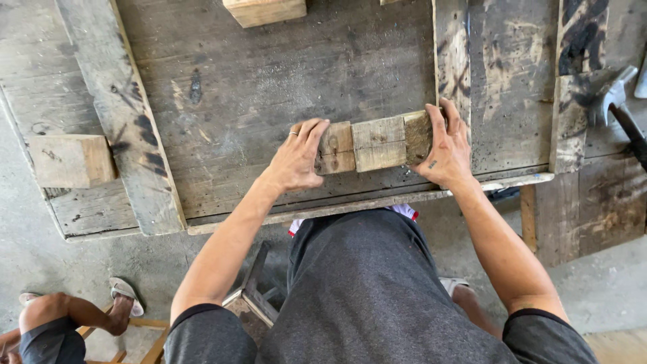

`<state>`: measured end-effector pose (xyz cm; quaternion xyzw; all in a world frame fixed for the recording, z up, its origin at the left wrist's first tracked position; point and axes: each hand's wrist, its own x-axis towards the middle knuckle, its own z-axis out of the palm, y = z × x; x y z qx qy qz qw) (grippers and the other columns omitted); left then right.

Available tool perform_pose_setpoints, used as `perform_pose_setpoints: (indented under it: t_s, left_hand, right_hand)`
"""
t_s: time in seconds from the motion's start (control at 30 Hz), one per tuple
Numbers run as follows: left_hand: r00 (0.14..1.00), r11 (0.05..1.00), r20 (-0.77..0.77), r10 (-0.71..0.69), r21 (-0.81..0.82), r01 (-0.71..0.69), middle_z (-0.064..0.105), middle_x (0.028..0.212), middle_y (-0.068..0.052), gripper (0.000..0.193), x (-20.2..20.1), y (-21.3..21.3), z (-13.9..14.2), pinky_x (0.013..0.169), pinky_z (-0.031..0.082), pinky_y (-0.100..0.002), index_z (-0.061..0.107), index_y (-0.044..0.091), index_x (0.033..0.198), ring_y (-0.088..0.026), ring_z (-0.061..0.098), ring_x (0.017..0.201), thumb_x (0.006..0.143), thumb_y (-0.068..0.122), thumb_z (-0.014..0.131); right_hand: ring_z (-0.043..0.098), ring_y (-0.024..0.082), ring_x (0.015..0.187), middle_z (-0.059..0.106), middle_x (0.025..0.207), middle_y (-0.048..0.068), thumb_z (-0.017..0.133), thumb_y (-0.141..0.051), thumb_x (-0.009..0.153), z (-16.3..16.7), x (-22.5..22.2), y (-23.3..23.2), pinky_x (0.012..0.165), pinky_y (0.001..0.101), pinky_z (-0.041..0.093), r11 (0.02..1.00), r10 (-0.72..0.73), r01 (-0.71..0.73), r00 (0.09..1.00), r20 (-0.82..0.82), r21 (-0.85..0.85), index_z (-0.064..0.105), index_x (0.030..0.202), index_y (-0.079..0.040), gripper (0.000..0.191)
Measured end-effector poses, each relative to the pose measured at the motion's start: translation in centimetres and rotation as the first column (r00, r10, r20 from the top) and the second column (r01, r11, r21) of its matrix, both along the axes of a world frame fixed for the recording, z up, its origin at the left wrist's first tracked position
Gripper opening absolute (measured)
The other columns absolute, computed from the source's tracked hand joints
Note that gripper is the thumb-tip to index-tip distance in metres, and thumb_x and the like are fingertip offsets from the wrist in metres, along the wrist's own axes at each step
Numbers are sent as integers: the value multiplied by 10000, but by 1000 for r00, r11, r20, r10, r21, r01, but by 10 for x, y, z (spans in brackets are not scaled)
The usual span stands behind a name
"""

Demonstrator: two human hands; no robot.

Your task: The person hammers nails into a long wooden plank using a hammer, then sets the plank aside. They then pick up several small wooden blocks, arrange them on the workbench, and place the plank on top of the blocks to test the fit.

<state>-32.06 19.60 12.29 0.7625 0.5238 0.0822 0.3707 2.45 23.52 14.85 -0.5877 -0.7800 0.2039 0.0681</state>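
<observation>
At the far left, a pale wooden block (71,160) sticks out from the edge of the table (269,74), near a long grey plank (125,114) that lies at a slant across the boards. Below it, on the concrete floor (40,256), the legs and sandal of another person (81,313) are seen, apart from the work.

In the middle, three short wood blocks (374,143) lie end to end in one row, close to the near edge of the table. The left hand (296,160) presses flat on the left end of the row; its fingers (311,135) are stretched and only slightly curled over the first block, not closed around it. The right hand (446,149) does the same at the right end, with the fingers (441,120) extended over the darker end block. So the row sits exactly between the two hands, touching both, and it seems the hands push toward each other to keep the blocks tight and in line.

At the far right, a hammer (623,111) rests on the boards, well apart from the hands. Another pale block (264,11) lies at the top edge.
</observation>
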Motion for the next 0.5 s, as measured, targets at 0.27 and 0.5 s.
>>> perform_pose_setpoints:
  t_s: [0.27,0.5]
  left_hand:
    - [983,982,-12,182,-48,-182,268,1708,-262,917,-42,-7,9,1141,285,-622,435,95,1607,-475,285,1526,918,567,813]
    - [904,896,-33,426,-120,-427,456,1504,-203,1257,-7,-20,30,1113,447,-513,205,82,1579,-385,474,1358,562,405,869]
  right_hand:
    - [349,454,1419,248,1606,156,972,-219,505,5,-3,3,1155,547,361,998,-2,6,998,56,-66,278,1589,-162,1289]
    - [348,441,1443,258,1612,145,970,-208,501,2,-2,1,1172,544,370,999,-13,15,999,40,-51,294,1589,-179,1282]
